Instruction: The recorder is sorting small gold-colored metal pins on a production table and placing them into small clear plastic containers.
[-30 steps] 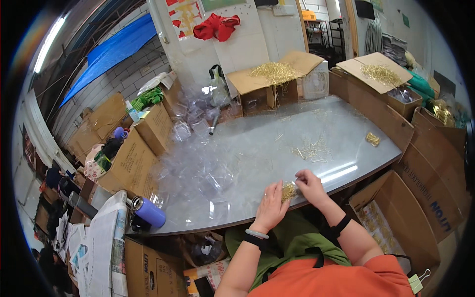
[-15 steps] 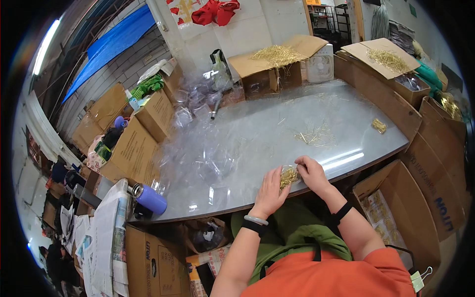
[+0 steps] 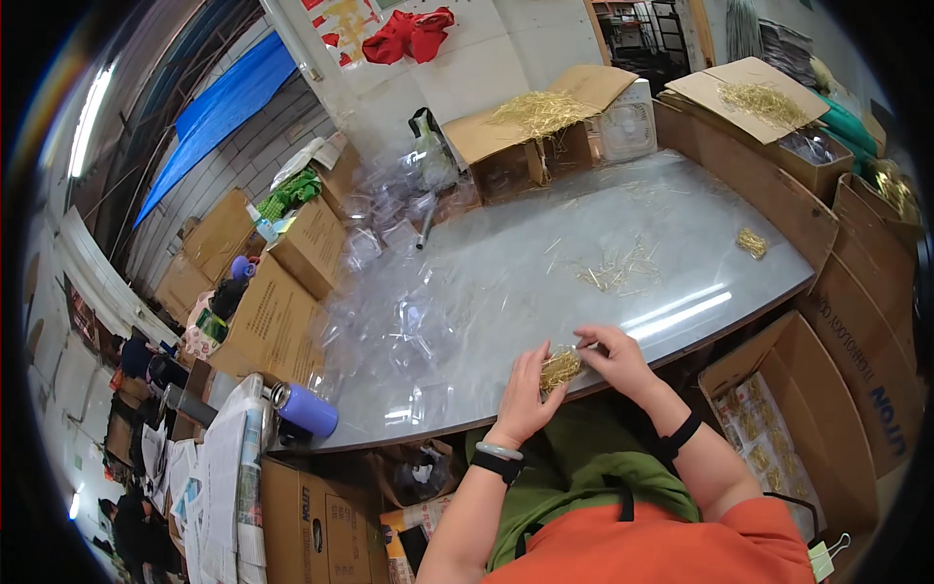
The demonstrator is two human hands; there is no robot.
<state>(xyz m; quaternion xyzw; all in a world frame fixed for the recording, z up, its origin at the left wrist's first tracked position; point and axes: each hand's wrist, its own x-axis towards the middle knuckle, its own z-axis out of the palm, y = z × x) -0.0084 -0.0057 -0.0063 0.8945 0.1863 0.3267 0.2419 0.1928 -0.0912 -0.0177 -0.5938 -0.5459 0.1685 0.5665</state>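
Observation:
A small bundle of thin gold wire pieces is at the table's front edge. My left hand is closed around its left side, thumb along the near side. Just right of the bundle is my right hand, its thumb and index finger curled with a gap between the tips. Loose gold pieces lie scattered beyond my hands on the grey tabletop. A second gold bundle rests near the right edge of the table.
Clear plastic packaging spreads over the left of the table, near a purple bottle. Gold pieces are heaped on a carton at the back. An open carton with packed gold items stands below the right edge.
The view has shifted slightly. My right fingertips have parted a little beside the bundle, and my left hand stays on it.

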